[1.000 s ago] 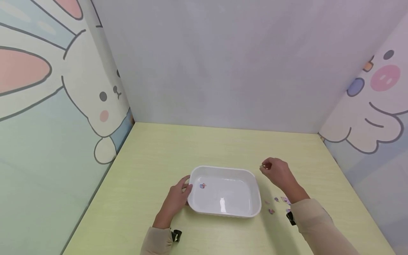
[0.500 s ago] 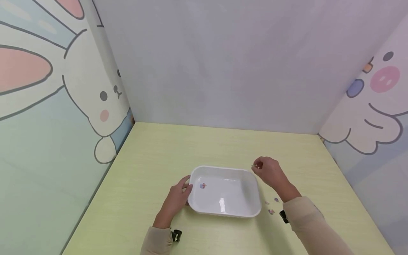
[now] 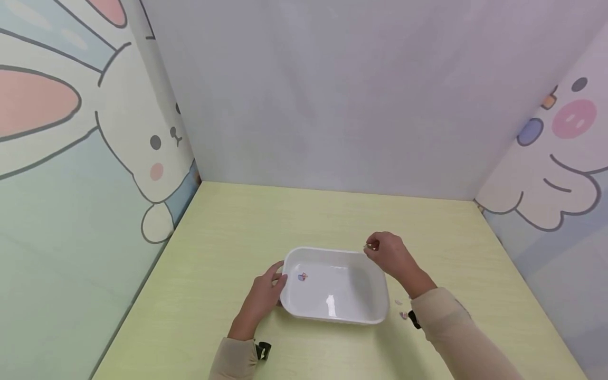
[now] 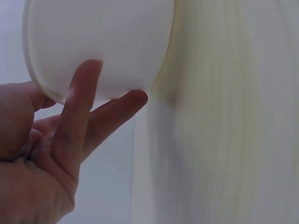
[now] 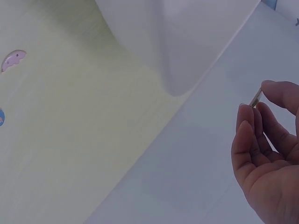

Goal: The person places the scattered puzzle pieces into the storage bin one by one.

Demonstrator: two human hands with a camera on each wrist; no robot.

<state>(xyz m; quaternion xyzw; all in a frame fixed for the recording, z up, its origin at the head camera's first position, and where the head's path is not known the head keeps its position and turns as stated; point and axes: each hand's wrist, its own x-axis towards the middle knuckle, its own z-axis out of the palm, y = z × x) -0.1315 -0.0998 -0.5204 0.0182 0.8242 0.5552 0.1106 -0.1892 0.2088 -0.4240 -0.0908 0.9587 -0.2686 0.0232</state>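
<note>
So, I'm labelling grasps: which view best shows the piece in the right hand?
Right wrist: the piece shows largest, edge-on, pinched in the right hand. The head view shows just a speck; the left wrist view, none.

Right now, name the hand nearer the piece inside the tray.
Left. The left hand holds the tray by its left end, close to the piece; the right hand, pinching a thin item, is at the tray's far right corner, farther away.

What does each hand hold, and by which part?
The left hand grips the white tray by its left end. The right hand pinches a small piece; which part is unclear.
</note>
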